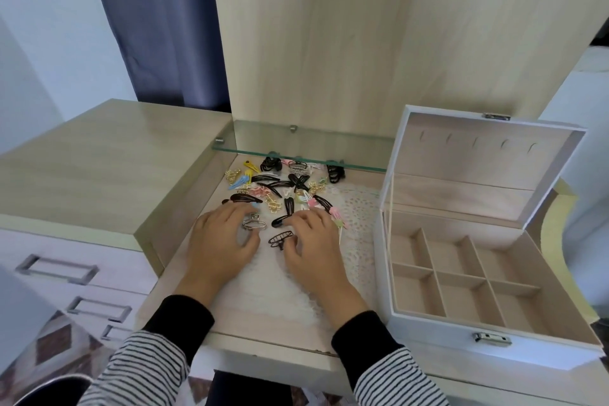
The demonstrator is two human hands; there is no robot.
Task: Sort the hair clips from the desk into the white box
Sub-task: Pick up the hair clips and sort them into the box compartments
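White hinged box at frame right sits empty, mixed colourful hair clips heaped mid-desk, left hand and right hand loosely spread, holding nothing.

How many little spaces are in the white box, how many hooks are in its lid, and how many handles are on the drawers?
spaces in the white box: 6
hooks in the lid: 5
drawer handles: 3 (the lowest only partly shows)
Total: 14
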